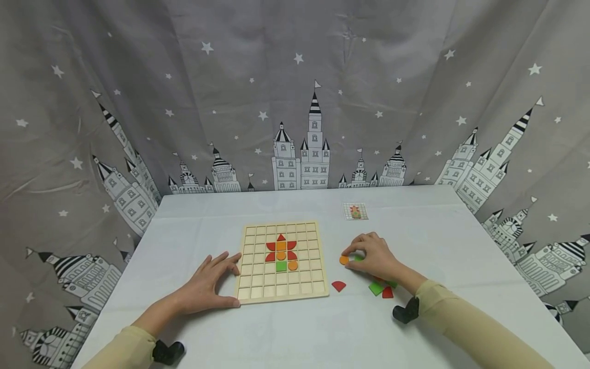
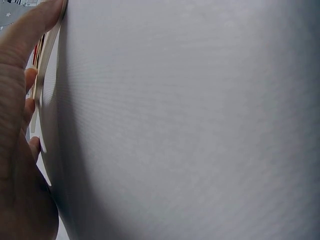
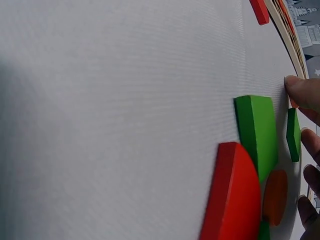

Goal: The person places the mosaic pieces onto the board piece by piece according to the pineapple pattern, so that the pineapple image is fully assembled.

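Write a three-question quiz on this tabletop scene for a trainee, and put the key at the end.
1. Multiple choice. The right hand pinches: A) a red triangle; B) an orange disc; C) a blue square.
2. True or false: the small picture card lies on the wooden board.
3. Fill in the gap: the only green piece set on the wooden board is a ____.

Key: 1. B. 2. False; it lies on the white table, apart from the board. 3. Square.

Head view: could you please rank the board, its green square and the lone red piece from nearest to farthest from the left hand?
1. Board, touching the left hand.
2. Green square, on it.
3. Lone red piece, right of the board.
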`<action>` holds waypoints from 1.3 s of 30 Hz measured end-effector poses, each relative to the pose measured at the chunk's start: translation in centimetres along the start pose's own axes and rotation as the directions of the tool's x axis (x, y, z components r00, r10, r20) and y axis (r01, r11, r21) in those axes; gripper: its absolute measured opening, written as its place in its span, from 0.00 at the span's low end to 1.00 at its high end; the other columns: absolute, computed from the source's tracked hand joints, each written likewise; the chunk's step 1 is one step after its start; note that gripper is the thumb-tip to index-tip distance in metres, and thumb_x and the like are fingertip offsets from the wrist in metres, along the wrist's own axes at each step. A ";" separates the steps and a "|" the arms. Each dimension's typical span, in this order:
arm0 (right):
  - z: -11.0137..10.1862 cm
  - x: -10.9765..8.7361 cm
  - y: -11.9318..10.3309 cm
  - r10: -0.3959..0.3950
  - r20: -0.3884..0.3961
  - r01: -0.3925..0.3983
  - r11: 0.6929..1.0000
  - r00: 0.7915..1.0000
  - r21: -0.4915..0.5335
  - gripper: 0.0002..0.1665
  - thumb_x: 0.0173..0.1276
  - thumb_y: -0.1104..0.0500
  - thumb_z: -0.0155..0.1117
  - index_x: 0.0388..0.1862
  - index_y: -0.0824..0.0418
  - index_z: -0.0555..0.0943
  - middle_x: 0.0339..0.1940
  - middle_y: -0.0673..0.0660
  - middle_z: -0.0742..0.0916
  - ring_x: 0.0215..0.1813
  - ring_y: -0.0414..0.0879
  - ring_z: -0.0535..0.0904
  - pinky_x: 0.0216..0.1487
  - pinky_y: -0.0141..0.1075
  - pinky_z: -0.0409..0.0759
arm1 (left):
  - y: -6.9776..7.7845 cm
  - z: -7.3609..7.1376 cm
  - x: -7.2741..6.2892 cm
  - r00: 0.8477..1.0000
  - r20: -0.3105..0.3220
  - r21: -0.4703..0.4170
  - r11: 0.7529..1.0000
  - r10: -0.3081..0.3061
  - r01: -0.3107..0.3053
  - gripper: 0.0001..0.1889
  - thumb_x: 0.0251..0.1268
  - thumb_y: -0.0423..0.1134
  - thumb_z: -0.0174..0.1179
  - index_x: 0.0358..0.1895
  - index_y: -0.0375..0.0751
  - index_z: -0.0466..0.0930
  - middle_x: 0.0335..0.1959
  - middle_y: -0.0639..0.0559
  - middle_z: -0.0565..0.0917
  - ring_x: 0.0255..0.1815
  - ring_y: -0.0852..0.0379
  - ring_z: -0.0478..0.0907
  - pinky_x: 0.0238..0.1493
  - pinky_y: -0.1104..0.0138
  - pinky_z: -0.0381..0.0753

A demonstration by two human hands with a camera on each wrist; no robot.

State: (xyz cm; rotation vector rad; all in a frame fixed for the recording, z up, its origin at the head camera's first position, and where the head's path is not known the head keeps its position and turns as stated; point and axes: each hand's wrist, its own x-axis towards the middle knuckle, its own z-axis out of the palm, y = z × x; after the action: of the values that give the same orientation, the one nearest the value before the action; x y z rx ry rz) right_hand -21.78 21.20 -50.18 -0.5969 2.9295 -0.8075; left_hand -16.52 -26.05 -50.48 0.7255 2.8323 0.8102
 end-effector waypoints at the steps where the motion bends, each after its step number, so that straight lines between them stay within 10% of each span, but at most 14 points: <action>1: 0.0 0.0 0.0 -0.002 -0.003 0.002 1.000 1.000 0.001 0.13 0.58 0.45 0.80 0.42 0.38 0.90 0.47 0.44 0.83 0.58 0.51 0.70 0.58 0.52 0.68 | 0.0 0.0 0.0 1.000 0.001 0.000 1.000 -0.001 0.001 0.35 0.43 0.72 0.74 0.50 0.59 0.73 0.79 0.47 0.65 0.81 0.36 0.52 0.78 0.36 0.36; 21: 0.7 0.7 -1.1 -0.124 -0.079 0.117 0.989 0.989 -0.085 0.08 0.59 0.48 0.80 0.36 0.44 0.89 0.48 0.45 0.83 0.59 0.49 0.71 0.58 0.49 0.71 | 0.1 0.0 0.0 0.999 0.018 0.004 0.999 -0.035 0.035 0.35 0.42 0.73 0.74 0.50 0.61 0.72 0.80 0.49 0.63 0.81 0.37 0.50 0.79 0.38 0.35; 39: 3.8 5.1 -9.4 -0.297 -0.066 0.299 0.954 0.953 0.030 0.07 0.61 0.49 0.77 0.37 0.46 0.89 0.50 0.45 0.83 0.59 0.46 0.70 0.60 0.48 0.70 | 0.0 -0.1 0.1 0.999 0.026 -0.003 0.999 -0.037 0.037 0.36 0.42 0.73 0.73 0.50 0.60 0.72 0.80 0.49 0.63 0.82 0.37 0.49 0.79 0.39 0.34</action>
State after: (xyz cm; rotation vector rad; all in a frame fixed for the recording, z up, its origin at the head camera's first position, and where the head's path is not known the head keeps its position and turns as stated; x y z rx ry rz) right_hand -22.58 10.02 -48.39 -1.0485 2.9080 -0.9216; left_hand -16.61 -26.05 -50.44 0.6767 2.8113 0.7941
